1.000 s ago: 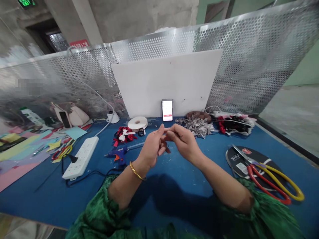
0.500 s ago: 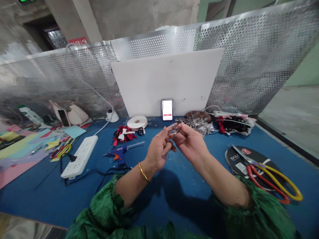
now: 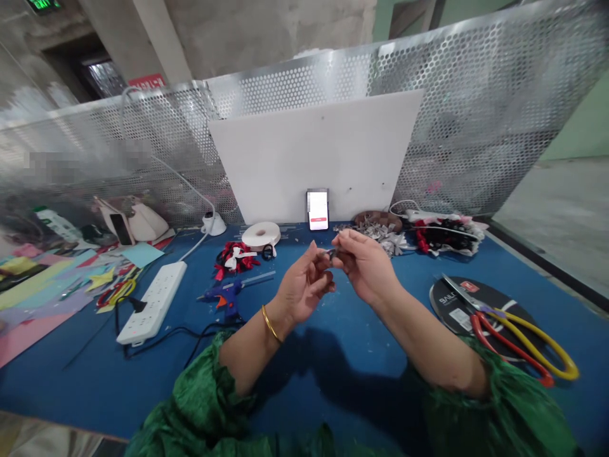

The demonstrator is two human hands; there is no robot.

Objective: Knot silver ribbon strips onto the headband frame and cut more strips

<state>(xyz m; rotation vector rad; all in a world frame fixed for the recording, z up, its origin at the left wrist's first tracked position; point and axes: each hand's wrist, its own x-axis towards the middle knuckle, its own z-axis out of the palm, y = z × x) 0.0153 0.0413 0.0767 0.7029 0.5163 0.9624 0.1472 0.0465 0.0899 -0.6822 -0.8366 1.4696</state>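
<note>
Showing solid blue across the table, deep green on the sleeves, gold on the bangle. Glinting grey on the held scrap, silvery grey on the ruffled heap. Mixing red, black and white in the bow pile. Pairing blue with orange on the glue gun, red with yellow on the scissor handles. Repeating round holes over the silver partition.

Blue-topped desk, perforated metal partition behind it, white board propped against that. Bare concrete wall beyond; pale green wall and grey floor at right. Lit green exit sign top left, red sign below.
</note>
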